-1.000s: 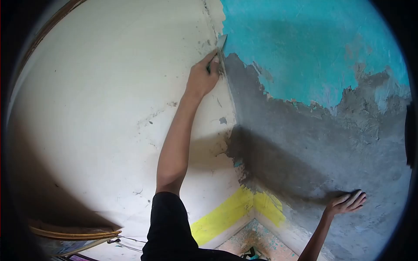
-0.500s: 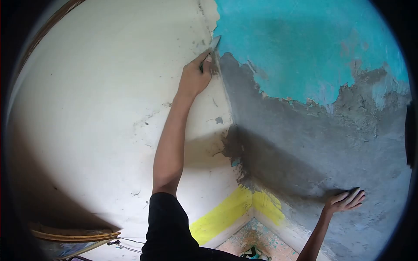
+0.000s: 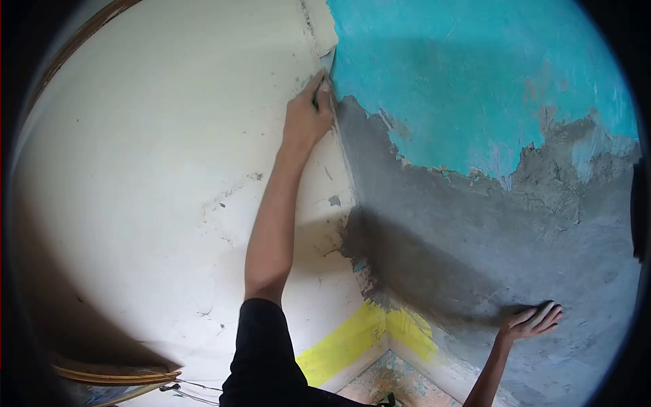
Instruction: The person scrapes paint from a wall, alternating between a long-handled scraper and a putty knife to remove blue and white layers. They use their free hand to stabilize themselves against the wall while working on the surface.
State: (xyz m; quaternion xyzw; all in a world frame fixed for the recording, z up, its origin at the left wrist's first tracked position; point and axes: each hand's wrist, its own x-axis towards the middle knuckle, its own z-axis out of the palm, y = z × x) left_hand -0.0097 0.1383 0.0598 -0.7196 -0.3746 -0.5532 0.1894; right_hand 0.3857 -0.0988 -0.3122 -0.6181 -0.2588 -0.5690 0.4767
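High up at the corner between two walls, my left hand (image 3: 308, 115) is closed round a scraper (image 3: 327, 61), its blade against the wall edge. Cream paint (image 3: 169, 136) covers the left wall. On the right wall, turquoise paint (image 3: 434, 88) ends in a ragged lower edge above bare grey plaster (image 3: 441, 224). Lower right, my right hand (image 3: 532, 321) lies against the grey plaster with its fingers stretched out.
Yellow bands (image 3: 346, 342) run along both walls near the floor corner. Debris lies scattered on the floor (image 3: 390, 376). At the lower left are a curved wooden edge (image 3: 115, 374) and thin wires (image 3: 196, 386).
The view has shifted slightly, so the walls appear lower and a little further left. My left hand and the scraper have moved up along the corner. My right hand stays on the plaster.
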